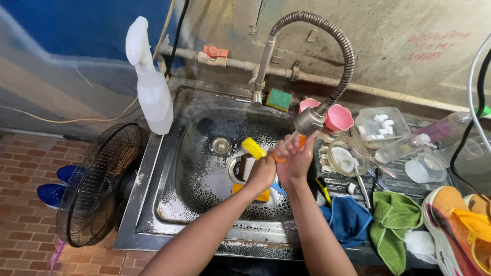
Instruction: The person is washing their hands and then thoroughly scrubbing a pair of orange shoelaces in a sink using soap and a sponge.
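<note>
Room: a stained concrete wall [399, 46] behind, a blue sheet [76, 30] at the left, a brick floor [25, 194] below; a fan [94, 186] and blue shoes [56, 186] stand on the floor by the sink's left edge.
Sink: a steel sink [153, 204] with a worn, blackened basin, suds around the drain [238, 168]; the work is held over the basin, probably so water drains there.
Tap: a coiled hose tap [335, 46] bends down to a spray head [308, 121] just above the hands, which suits rinsing.
Drainboard: the ridged right side [394, 179] carries a blue cloth [350, 220] and green cloth [394, 222] at its front edge, a glass bowl [349, 156], a clear tub [381, 125] and pink cups [332, 115] toward the back.
Spray bottle: a white one [151, 87] stands at the sink's back left corner.
Sponge: green and yellow [279, 99], at the tap's foot.
Left hand: the left hand [262, 171] has its grip clenched on a yellow brush [251, 156], bristles hanging over the drain.
Right hand: the right hand [295, 156] grasps a small orange thing [302, 141], mostly hidden, under the spray head at the basin's right edge.
</note>
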